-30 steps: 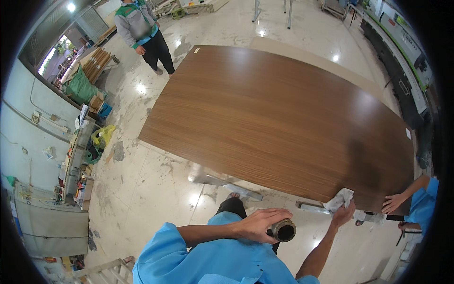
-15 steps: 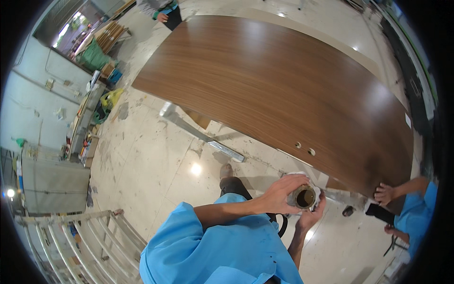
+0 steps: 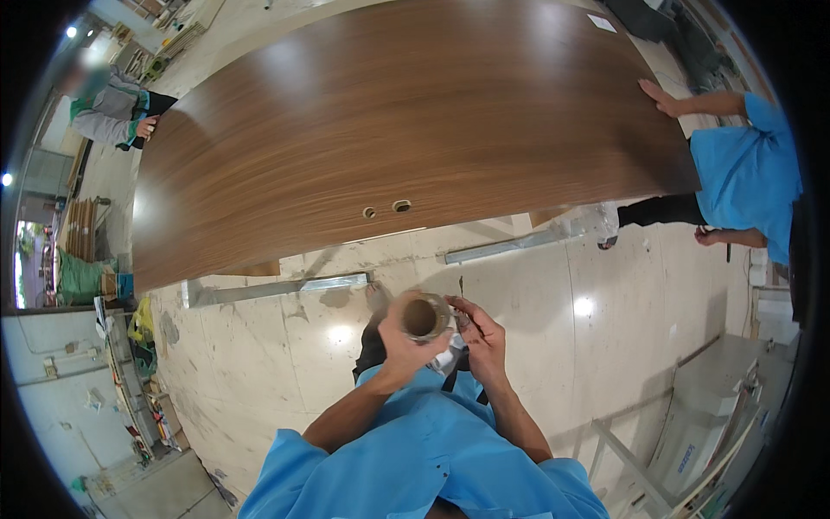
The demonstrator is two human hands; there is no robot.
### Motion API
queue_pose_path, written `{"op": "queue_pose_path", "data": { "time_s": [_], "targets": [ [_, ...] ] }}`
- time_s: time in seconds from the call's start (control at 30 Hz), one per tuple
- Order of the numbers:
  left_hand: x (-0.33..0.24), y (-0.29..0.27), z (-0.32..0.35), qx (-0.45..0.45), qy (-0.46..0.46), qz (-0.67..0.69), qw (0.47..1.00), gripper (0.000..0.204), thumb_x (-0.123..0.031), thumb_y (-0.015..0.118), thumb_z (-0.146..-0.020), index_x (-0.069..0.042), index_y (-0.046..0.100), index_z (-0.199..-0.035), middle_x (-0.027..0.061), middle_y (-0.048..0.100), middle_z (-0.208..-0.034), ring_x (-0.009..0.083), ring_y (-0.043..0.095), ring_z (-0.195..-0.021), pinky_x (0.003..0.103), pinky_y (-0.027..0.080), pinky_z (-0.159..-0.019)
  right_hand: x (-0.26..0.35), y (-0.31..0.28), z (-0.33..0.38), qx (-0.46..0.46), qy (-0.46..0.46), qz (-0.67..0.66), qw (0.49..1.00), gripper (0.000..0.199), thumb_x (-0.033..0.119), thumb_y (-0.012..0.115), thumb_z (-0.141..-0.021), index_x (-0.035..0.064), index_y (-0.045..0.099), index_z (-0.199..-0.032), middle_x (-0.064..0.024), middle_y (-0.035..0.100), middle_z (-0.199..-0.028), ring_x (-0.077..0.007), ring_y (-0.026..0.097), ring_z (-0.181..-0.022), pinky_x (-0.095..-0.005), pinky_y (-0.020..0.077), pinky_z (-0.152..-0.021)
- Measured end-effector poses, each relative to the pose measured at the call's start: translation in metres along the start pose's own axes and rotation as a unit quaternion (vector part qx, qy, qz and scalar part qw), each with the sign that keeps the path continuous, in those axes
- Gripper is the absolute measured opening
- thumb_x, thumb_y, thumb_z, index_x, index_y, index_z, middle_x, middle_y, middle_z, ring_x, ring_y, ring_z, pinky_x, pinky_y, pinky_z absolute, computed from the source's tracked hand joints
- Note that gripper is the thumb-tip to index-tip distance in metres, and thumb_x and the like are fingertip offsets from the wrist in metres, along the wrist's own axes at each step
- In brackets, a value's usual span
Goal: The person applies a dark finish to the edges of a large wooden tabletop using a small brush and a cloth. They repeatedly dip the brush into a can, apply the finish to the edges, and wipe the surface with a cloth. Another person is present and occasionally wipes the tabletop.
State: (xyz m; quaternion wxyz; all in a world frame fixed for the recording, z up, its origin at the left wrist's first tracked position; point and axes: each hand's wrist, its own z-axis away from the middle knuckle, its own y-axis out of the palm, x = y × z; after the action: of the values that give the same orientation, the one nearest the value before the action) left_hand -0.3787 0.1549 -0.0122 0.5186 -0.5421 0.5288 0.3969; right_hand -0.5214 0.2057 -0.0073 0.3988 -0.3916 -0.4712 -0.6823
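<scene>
My left hand [image 3: 399,342] is wrapped round a round, open-topped jar [image 3: 438,304], holding it in front of my body. Its inside looks brown, but I cannot tell what is in it. Close beside the jar, my right hand [image 3: 482,339] is closed in a pinch. A thin stick with a dark tip [image 3: 461,284] pokes up from those fingers; its exact kind is too small to make out. A crumpled white cloth [image 3: 448,355] shows below, between the hands. Beyond them lies a large wood-grain panel [image 3: 432,121] with two holes close to its near edge.
A blue-shirted person [image 3: 743,164] rests a hand on the panel's right end; another person [image 3: 117,112] touches its left end. Metal bars [image 3: 320,283] show beneath the panel's near edge. A green sack [image 3: 82,277] and cluttered shelving stand left, a pale cabinet [image 3: 700,406] at lower right.
My view has swung to the right. Both hands were round the jar and white cloth; now the left alone holds the jar, and the right has come away with the thin stick.
</scene>
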Motion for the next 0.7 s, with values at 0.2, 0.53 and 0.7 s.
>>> {"op": "queue_pose_path", "data": {
  "time_s": [0.2, 0.53, 0.7],
  "targets": [
    [0.005, -0.014, -0.007, -0.028, -0.043, -0.011, 0.999, 0.075, -0.023, 0.088, -0.066, 0.004, 0.050, -0.125, 0.0129, 0.067, -0.103, 0.0189, 0.066, -0.092, 0.032, 0.054, -0.084, -0.009, -0.047, -0.057, -0.187, -0.107, 0.038, 0.976, 0.021, 0.006, 0.047, -0.102, -0.0054, 0.053, -0.118, -0.0165, 0.066, -0.105, -0.0201, 0.067, -0.083, -0.0315, 0.0561, -0.074],
    [0.019, -0.013, -0.004, 0.010, -0.091, -0.069, 0.993, 0.080, -0.027, 0.088, -0.064, 0.005, 0.048, -0.126, 0.0121, 0.067, -0.101, 0.0184, 0.066, -0.093, 0.032, 0.054, -0.085, -0.046, -0.103, -0.135, -0.261, -0.119, 0.154, 0.946, 0.016, 0.008, 0.049, -0.102, -0.0031, 0.058, -0.111, -0.0101, 0.069, -0.091, -0.0151, 0.065, -0.074, -0.0266, 0.0529, -0.065],
    [0.021, -0.012, -0.004, 0.009, -0.110, -0.059, 0.992, 0.080, -0.023, 0.087, -0.063, 0.006, 0.048, -0.126, 0.0134, 0.067, -0.101, 0.0189, 0.067, -0.093, 0.032, 0.054, -0.086, -0.049, -0.117, -0.143, -0.279, -0.136, 0.164, 0.937, 0.016, 0.009, 0.053, -0.101, -0.0024, 0.058, -0.111, -0.0088, 0.069, -0.091, -0.0142, 0.066, -0.074, -0.0262, 0.0530, -0.066]
  ]
}}
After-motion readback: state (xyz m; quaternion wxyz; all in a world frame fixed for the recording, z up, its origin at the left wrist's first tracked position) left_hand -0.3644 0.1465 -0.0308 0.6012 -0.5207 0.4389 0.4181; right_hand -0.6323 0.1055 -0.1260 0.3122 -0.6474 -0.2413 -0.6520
